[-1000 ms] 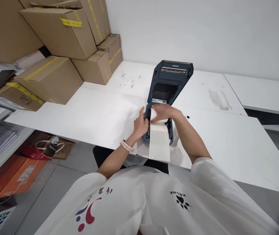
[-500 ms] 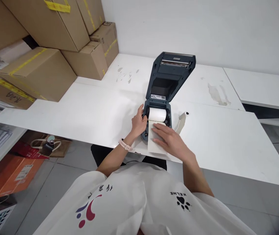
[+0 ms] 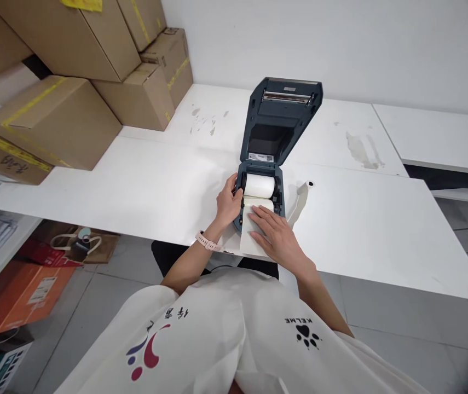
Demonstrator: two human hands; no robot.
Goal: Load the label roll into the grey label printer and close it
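A dark blue label printer [image 3: 277,123] stands on the white table [image 3: 155,186] with its lid swung up. A white paper roll [image 3: 259,185] lies in its bay, and a strip of paper [image 3: 250,241] runs out toward the table's front edge. My left hand [image 3: 228,204] grips the printer's left side, fingers curled against the casing. Flat on the paper strip lies my right hand [image 3: 273,234], fingers stretched out and pressing it down.
Cardboard boxes [image 3: 53,117] with yellow tape are stacked at the table's left and back left. A second white table [image 3: 443,142] adjoins on the right. On the floor at left lie an orange box [image 3: 16,293] and a small bag [image 3: 80,246].
My right hand came off the paper roll and moved down onto the paper strip, lying flat on it. The left hand stayed on the printer's side. The camera shifted slightly.
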